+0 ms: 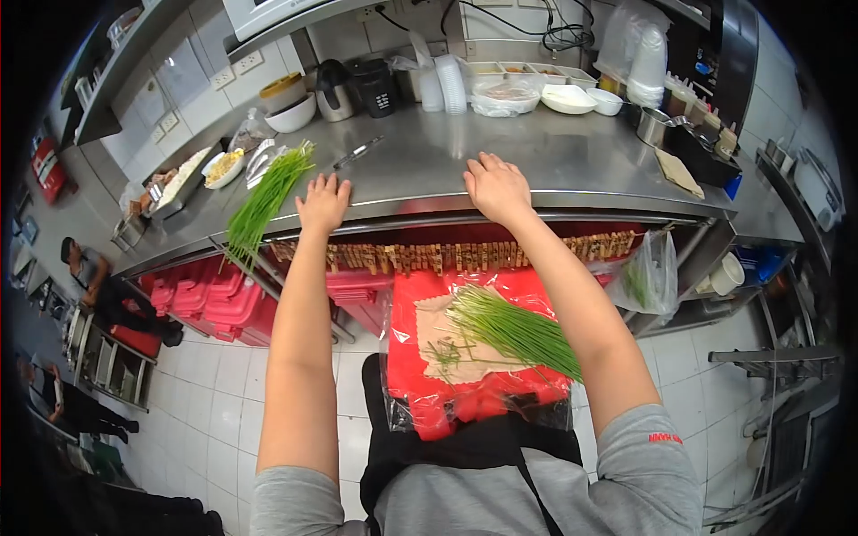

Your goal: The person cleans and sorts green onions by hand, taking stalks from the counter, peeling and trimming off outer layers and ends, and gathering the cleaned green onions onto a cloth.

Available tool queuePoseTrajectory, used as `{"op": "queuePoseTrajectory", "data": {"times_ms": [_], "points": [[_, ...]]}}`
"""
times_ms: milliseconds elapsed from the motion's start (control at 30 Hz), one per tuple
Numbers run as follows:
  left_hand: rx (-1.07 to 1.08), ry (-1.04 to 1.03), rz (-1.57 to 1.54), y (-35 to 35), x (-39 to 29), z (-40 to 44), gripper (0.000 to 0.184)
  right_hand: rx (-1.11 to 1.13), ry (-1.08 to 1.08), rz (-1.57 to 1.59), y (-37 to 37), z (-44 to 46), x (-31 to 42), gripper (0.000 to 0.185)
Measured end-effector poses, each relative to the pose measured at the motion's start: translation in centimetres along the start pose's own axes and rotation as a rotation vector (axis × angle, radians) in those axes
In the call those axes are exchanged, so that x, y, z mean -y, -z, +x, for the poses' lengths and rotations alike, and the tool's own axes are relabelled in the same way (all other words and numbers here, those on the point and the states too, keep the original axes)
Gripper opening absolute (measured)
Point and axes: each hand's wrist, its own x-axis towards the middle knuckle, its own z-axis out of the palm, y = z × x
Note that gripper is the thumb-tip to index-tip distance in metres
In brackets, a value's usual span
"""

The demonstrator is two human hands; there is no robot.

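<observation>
My left hand rests palm down near the front edge of the steel counter, fingers stretched out. To its left, a bunch of green chives hangs partly over that edge. Also flat on the counter, my right hand has its fingers extended and holds nothing. A black-and-silver pen-like tool lies beyond my left hand. On my lap, over a red plastic sheet, a second bunch of chives lies on a beige cloth, with loose cut pieces beside it. My right forearm covers part of that bunch.
Pink bins stand under the counter, below a row of wooden clothespin-like pieces. Bowls, cups and a sauce rack line the back. A folded cloth lies at right. Other people, one seated, are at far left.
</observation>
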Motion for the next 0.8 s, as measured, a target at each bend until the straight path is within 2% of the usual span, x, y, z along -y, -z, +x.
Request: {"op": "queuePoseTrajectory", "data": {"times_ms": [200,267,300,400,467,533,600,700,800], "points": [[-0.071,-0.012,-0.012,-0.4,0.1,0.0,0.055,-0.168,0.059,-0.033,0.3,-1.9,1.0,0.034],[-0.055,0.0,0.005,-0.6,0.3,0.0,0.056,-0.238,0.103,0.007,0.9,-3.4,1.7,0.033],[-0.115,-0.021,-0.031,-0.7,0.2,-0.2,0.053,-0.274,0.128,0.029,1.3,-4.3,2.2,0.034],[-0.129,-0.028,-0.032,-0.7,0.3,-0.3,0.053,-0.363,0.141,0.231,0.2,-8.9,3.6,0.042],[-0.135,-0.021,-0.049,-0.4,0.1,-0.5,0.052,-0.229,0.247,0.358,-2.2,-13.3,3.5,0.042],[-0.139,-0.017,-0.059,-0.4,0.0,-0.6,0.052,0.077,0.34,0.378,-5.4,-18.1,2.5,0.038],[-0.144,-0.005,-0.048,-0.4,0.0,-0.6,0.053,0.376,0.242,0.382,-8.7,-21.7,1.1,0.032],[-0.164,-0.01,-0.047,-0.7,0.2,-0.5,0.052,0.333,-0.054,0.341,-9.7,-23.5,1.7,0.025],[-0.195,-0.013,-0.058,-0.9,0.2,-0.5,0.052,0.206,-0.176,0.253,-10.2,-23.6,3.2,0.019]]}}
